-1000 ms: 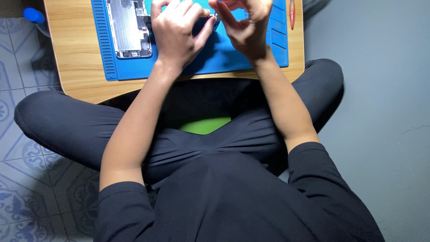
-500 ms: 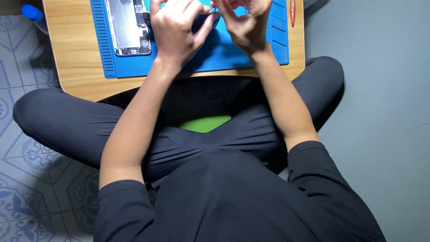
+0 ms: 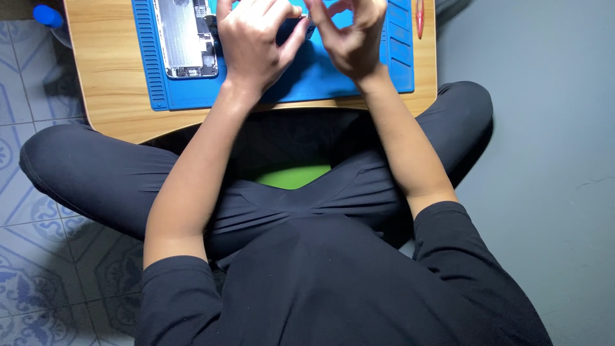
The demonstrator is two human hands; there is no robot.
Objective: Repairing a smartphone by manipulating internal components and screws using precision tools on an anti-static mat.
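Blue silicone work mat (image 3: 333,77) covered most of a low wooden table (image 3: 109,83) at the twelve o'clock edge of the view, above the crossed legs of a seated person in black clothing. Both bare forearms rose from the lower body toward twelve o'clock and converged over the mat. The left hand (image 3: 256,45) showed its back to the camera, wrist straight, fingers curled forward and held close together, the thumb stretched toward three o'clock. The right hand (image 3: 352,38) sat just beside it at its three o'clock side, wrist bent inward, fingers arched and narrowed to a pinch. Fingertips of the two hands met around a small dark part (image 3: 306,19), too small and too covered to identify; which hand truly gripped it could not be told. An opened phone body (image 3: 186,35), silver inside with a grey battery, lay on the mat at nine o'clock from the left hand, close to it but apart. A slim red tool (image 3: 419,16) lay at the mat's three o'clock edge. A green cushion (image 3: 291,176) showed between the legs. A blue cap (image 3: 48,16) stood off the table's nine o'clock corner above patterned floor tiles (image 3: 38,282).
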